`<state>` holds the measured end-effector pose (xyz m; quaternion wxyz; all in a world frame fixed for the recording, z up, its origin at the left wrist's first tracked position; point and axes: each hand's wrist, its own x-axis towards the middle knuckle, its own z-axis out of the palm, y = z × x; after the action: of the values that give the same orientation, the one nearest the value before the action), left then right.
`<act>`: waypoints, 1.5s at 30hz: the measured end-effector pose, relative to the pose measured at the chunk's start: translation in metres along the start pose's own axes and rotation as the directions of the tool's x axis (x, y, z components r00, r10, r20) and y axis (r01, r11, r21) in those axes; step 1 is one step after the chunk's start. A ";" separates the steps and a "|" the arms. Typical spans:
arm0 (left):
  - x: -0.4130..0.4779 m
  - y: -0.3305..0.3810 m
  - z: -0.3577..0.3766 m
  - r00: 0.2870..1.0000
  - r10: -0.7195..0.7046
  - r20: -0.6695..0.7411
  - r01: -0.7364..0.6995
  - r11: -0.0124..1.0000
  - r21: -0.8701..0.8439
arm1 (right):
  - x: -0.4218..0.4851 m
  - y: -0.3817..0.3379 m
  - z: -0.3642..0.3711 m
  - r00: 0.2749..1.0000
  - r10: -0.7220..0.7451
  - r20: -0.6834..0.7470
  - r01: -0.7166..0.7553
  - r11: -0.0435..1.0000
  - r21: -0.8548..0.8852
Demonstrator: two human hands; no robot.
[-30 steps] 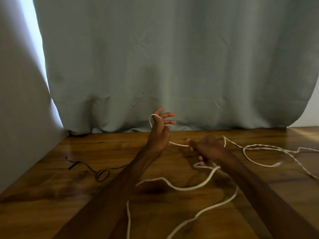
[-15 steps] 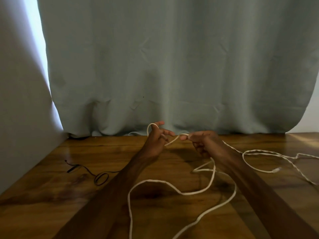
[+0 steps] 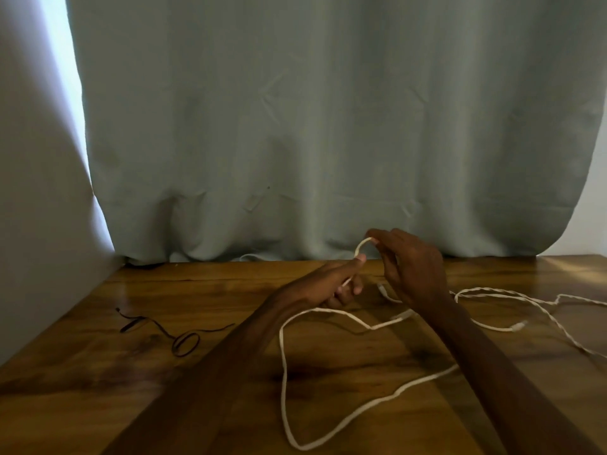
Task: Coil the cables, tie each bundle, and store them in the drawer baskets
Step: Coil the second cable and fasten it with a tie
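Cable, white, seemingly pinched between left hand and right hand

Dim, backlit upper-left; edges prob. warped.

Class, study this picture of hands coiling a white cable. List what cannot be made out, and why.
Head view only:
1. Turns of white cable inside the left hand: curled fingers cover them.
2. Far end of the twisted cable: cut off by the right edge.
3. Type of the small plug: too small.
4. Right end of the black cable: behind the left forearm.
5. Drawer baskets: nowhere in view.
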<state>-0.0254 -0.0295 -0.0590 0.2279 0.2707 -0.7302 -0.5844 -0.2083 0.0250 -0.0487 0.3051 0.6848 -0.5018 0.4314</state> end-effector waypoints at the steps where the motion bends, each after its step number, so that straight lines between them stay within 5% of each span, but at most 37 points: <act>1: 0.000 0.003 0.001 0.999 0.009 0.038 -0.007 0.999 -0.040 | -0.002 0.005 0.001 1.000 0.020 0.014 -0.020 1.000 0.008; 10: -0.011 0.041 -0.001 0.948 0.214 0.236 -0.062 0.851 -0.522 | -0.017 -0.005 0.021 0.943 0.104 0.317 -0.152 0.980 0.130; 14: -0.014 0.052 -0.006 0.956 0.289 0.056 -0.186 0.742 -0.644 | -0.025 -0.026 0.035 0.843 0.115 0.525 -0.163 0.986 0.045; 20: -0.010 0.041 -0.023 0.910 0.251 -0.329 -0.410 0.654 -0.635 | -0.027 -0.043 0.044 0.804 0.056 0.592 -0.156 0.980 0.120; 29: 0.004 0.017 -0.043 0.782 0.195 -0.592 -0.511 0.745 -0.429 | -0.015 -0.058 0.033 0.899 0.014 0.437 -0.156 0.944 0.291; 31: 0.003 0.015 -0.045 0.763 0.247 -0.597 -0.492 0.820 -0.290 | -0.011 -0.059 0.025 0.862 0.089 0.499 -0.330 0.846 0.419; 34: -0.002 0.009 -0.042 0.715 0.403 -0.571 -0.448 0.891 0.068 | -0.006 -0.062 0.012 0.666 0.169 0.727 -0.702 0.469 0.535; 38: -0.005 -0.010 -0.044 0.684 0.595 -0.422 -0.433 0.797 0.421 | 0.005 -0.062 0.002 0.424 0.130 0.897 -0.903 -0.020 0.429; 41: -0.006 -0.012 -0.042 0.782 0.543 -0.304 -0.177 0.662 0.728 | 0.011 -0.052 -0.007 0.419 0.012 0.908 -0.861 -0.312 0.402; 45: -0.010 -0.007 -0.029 0.849 0.447 -0.282 -0.124 0.687 0.716 | 0.011 -0.040 -0.009 0.421 0.036 0.906 -0.799 -0.459 0.389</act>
<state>0.0013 -0.0454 -0.0601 0.3622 0.3371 -0.8542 -0.1597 -0.1719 0.0406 -0.0339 -0.6887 0.4045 -0.3174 0.5113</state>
